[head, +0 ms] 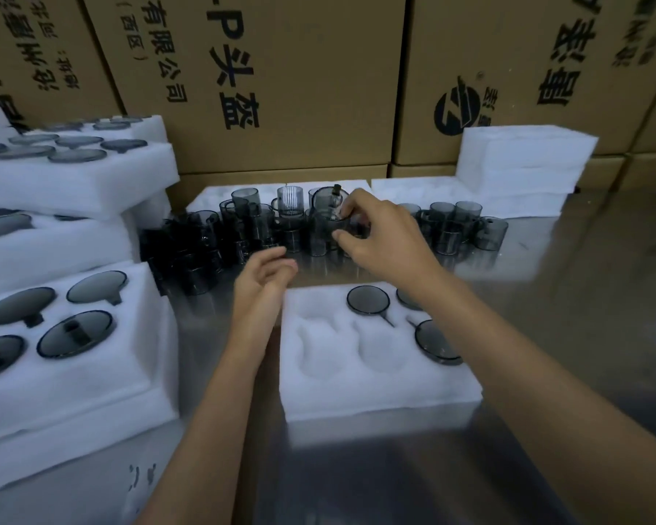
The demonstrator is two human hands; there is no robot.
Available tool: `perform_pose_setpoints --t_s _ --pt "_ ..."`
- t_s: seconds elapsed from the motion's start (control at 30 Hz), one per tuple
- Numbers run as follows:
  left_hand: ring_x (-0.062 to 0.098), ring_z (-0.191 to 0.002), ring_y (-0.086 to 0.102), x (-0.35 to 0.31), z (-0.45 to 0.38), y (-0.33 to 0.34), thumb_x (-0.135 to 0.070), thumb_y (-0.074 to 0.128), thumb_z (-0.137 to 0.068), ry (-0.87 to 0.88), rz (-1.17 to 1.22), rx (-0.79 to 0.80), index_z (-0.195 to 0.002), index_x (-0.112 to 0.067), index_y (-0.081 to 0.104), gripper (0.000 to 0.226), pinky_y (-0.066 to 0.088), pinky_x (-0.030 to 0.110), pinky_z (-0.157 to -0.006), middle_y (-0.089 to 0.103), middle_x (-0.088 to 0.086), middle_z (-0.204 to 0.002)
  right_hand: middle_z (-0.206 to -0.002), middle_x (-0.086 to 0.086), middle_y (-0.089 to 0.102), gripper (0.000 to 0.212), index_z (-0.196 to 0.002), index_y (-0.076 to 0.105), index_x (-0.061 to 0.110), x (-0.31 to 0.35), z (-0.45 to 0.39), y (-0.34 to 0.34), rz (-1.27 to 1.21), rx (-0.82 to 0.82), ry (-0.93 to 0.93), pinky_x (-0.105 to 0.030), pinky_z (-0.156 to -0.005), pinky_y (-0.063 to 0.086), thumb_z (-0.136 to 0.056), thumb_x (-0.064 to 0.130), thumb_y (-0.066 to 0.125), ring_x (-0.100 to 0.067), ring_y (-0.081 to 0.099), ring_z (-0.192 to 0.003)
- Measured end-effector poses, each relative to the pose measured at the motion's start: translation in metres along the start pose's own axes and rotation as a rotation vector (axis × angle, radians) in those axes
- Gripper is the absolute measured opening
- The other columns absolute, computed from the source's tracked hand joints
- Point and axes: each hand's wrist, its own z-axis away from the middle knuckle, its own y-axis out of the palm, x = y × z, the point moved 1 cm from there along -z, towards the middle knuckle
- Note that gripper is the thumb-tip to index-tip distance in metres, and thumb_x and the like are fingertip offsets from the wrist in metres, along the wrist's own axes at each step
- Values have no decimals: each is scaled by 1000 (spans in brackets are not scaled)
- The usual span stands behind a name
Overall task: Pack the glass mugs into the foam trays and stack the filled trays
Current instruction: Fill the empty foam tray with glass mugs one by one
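A white foam tray (375, 395) lies on the steel table in front of me. Three smoky glass mugs sit in its right and rear pockets, one of them (368, 300) at the rear middle; the left pockets are empty. Behind it stands a crowd of loose grey glass mugs (250, 225). My right hand (379, 236) reaches into that crowd and pinches the rim of one mug (326, 221). My left hand (266, 274) hovers just left of it with relaxed fingers and holds nothing.
Filled foam trays (65, 358) are stacked at the left, up to the table's front edge. Empty foam trays (523, 161) are piled at the back right. Big cardboard boxes (281, 81) wall off the rear. Bare steel table (584, 297) lies to the right.
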Motion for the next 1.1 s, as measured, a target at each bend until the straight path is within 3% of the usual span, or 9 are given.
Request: perform_pose_setpoints --t_s 0.17,0.23,0.33,0.5,0.67,0.77,0.87,1.0,1.1 --pt "-5 -109 56 -40 28 19 -12 79 -80 290 -228 222 -134 -37 40 72 44 8 -86 57 -11 -125 -84 19 55 21 -96 55 32 12 54 -23 14 -59 -16 -29 -64 37 -83 38 71 -9 51 -85" --pt "-8 -114 52 -51 46 28 -17 80 -79 364 -306 292 -138 -39 37 76 43 9 -92 53 -13 -130 -92 18 59 21 -98 56 34 19 67 -29 -9 -82 -12 -30 -68 42 -83 37 71 -7 53 -90" --pt "2 -121 52 -60 71 35 -18 78 -79 430 -376 237 -141 -34 39 75 45 23 -101 55 -8 -133 -97 15 65 21 -101 62 33 28 81 -37 -133 -119 14 -34 -78 52 -83 32 73 -6 59 -94" --pt "4 -109 63 -58 88 34 -13 87 -72 280 -256 281 -134 -30 49 74 49 27 -98 66 -9 -116 -82 11 69 27 -116 62 36 24 105 -50 -490 -230 141 -14 -70 50 -93 22 65 1 65 -84" --pt "1 -107 64 -57 89 28 -13 91 -65 175 -325 438 -128 -28 53 75 48 30 -102 68 -11 -115 -102 -1 68 15 -108 71 16 3 116 -52 -405 -149 252 -6 -73 39 -97 14 60 -3 58 -87" --pt "-2 -101 61 -54 92 31 -26 94 -61 238 -412 343 -119 -30 51 72 49 24 -91 65 -18 -111 -95 -4 72 13 -101 73 12 1 123 -49 -477 -80 280 -5 -68 39 -97 11 60 -7 60 -82" --pt "-8 -89 52 -51 99 37 -43 92 -58 356 -535 253 -111 -35 41 74 40 8 -72 55 -21 -103 -89 7 74 13 -92 71 27 9 126 -44 -553 -28 250 -5 -69 41 -97 21 61 2 62 -79" --pt "-4 -85 52 -47 103 41 -52 86 -57 404 -633 302 -108 -32 41 71 40 12 -65 53 -14 -102 -89 16 73 10 -90 71 38 16 125 -37 -573 14 225 -13 -71 48 -92 28 68 1 63 -82" --pt "2 -64 51 -51 99 33 -55 90 -44 239 -559 411 -96 -33 48 70 46 21 -59 60 -5 -81 -70 5 66 25 -76 71 22 8 125 -35 -585 -11 257 -15 -58 42 -95 10 60 -5 54 -65"
